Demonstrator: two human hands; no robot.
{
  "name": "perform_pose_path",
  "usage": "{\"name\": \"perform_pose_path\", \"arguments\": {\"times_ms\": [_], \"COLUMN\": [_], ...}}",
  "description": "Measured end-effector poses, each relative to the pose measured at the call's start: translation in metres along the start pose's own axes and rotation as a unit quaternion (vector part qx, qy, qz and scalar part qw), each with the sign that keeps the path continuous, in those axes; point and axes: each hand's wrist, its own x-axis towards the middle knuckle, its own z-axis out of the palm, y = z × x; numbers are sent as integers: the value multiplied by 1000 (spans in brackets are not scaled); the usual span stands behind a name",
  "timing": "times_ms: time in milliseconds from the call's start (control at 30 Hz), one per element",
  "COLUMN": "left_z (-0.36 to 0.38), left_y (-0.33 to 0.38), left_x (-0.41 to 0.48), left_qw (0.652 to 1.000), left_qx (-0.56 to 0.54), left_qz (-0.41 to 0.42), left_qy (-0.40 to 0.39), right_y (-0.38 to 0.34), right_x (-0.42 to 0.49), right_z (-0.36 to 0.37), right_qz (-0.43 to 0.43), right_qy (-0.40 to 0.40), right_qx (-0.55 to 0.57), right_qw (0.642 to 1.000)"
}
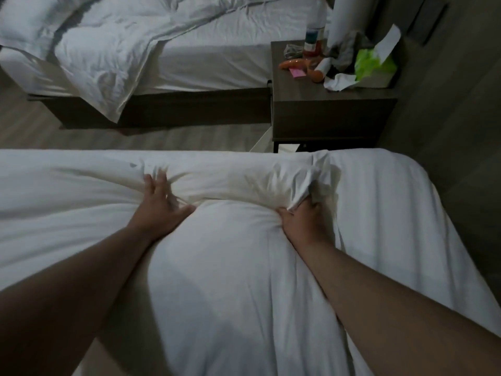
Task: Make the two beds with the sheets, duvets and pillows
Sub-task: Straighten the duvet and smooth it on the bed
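A plump white fabric pillow (230,253) lies on the smooth white bedsheet (393,213) nearest me. My left hand (160,204) presses it, fingers spread. My right hand (303,221) clutches its bunched corner. Beyond stands a cluttered dark wooden bedside surface (325,104). A rumpled white duvet (108,50) drapes off the far dark-framed bed (189,107).

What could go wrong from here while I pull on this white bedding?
The right hand has its grip on a bunched fold while the left hand only presses flat, so the bedding may pull askew.
A hard tug might knock the bottle off the nightstand.
The far bed's duvet hangs off its edge and may slide to the floor.
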Motion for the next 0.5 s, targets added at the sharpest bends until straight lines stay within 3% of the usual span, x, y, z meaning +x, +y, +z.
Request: {"name": "perform_pose_path", "arguments": {"times_ms": [133, 233, 300, 367, 433, 500], "left_z": [-19, -46, -58, -66, -74, -79], "left_y": [10, 10, -14, -52, -89, -120], "left_x": [-19, -74, -116, -152, -176, -185], "left_qw": [999, 997, 999, 994, 976, 962], "left_qx": [-35, -56, 18, 86, 130, 158], "left_qz": [19, 46, 29, -34, -111, -161], "left_qy": [0, -17, -15, 60, 138, 155], "right_y": [-10, -30, -61, -102, -136, -146], "right_x": [-3, -16, -50, -96, -130, -142], "right_z": [-17, -47, -55, -37, 3, 51], "right_qz": [26, 43, -29, -181, -313, -368], "right_qy": [-49, -47, 14, 28, -35, -92], "right_qx": [21, -96, -153, -117, -123, -186], "right_qw": [998, 993, 988, 976, 941, 906]}}
